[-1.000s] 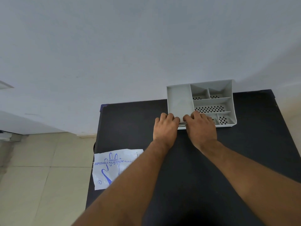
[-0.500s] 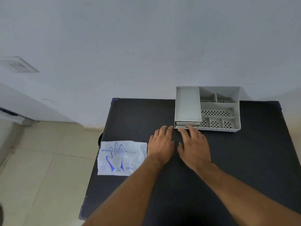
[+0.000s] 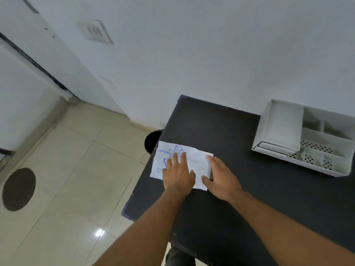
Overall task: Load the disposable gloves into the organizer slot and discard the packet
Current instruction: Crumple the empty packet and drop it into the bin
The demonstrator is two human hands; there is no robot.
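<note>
Both forearms reached forward from the near edge of the view, bare to past the elbow, and converged on the glove packet (image 3: 194,162). The left hand (image 3: 178,172) lay palm down on the middle of the packet, fingers spread flat and extended toward the far side, pressing rather than grasping. The right hand (image 3: 221,177) sat at the packet's right edge, open, its fingers resting along that edge and its thumb at the near right corner; whether it had pinched the plastic could not be told.

The packet was a white plastic sleeve lying flat at the left edge of the black table (image 3: 240,198), its left end slightly overhanging that edge. It bore blue print: a hand outline, the word "DISPOSABLE" only partly visible above the left fingers, and a circled "L" near its near left corner. The rest of the lettering was covered or blurred.

The grey organizer (image 3: 284,127) stood well apart at the far right of the table, with one long plain slot on its left and smaller perforated compartments to the right. A dark round bin (image 3: 152,141) showed on the floor just beside the table's left edge, beyond the packet.
</note>
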